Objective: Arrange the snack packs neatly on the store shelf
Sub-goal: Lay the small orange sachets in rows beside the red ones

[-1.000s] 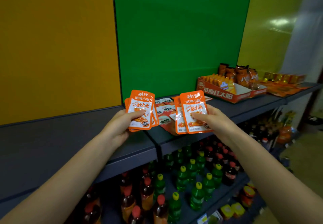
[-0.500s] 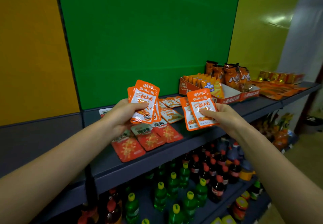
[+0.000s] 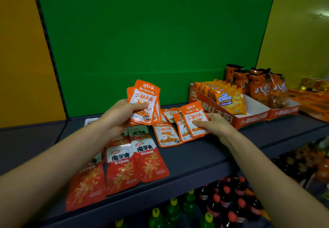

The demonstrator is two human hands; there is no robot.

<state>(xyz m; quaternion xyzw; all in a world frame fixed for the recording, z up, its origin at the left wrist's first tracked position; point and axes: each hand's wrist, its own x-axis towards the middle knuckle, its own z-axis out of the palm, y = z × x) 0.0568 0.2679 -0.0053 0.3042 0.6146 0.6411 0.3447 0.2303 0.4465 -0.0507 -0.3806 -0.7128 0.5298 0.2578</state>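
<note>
The left forearm [image 3: 53, 165] and right forearm [image 3: 267, 167], both bare, reach forward from the lower corners and converge. The left hand [image 3: 116, 116] is raised, thumb pressed across the front of a stack of orange packs [image 3: 144, 101], fingers curled behind. The right hand [image 3: 218, 126] sits lower, thumb pinching a tilted orange pack [image 3: 194, 118].

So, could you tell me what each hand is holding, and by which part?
The left hand grips a stack of orange packs by its lower left edge; the right hand pinches another orange pack by its lower right corner.
</note>
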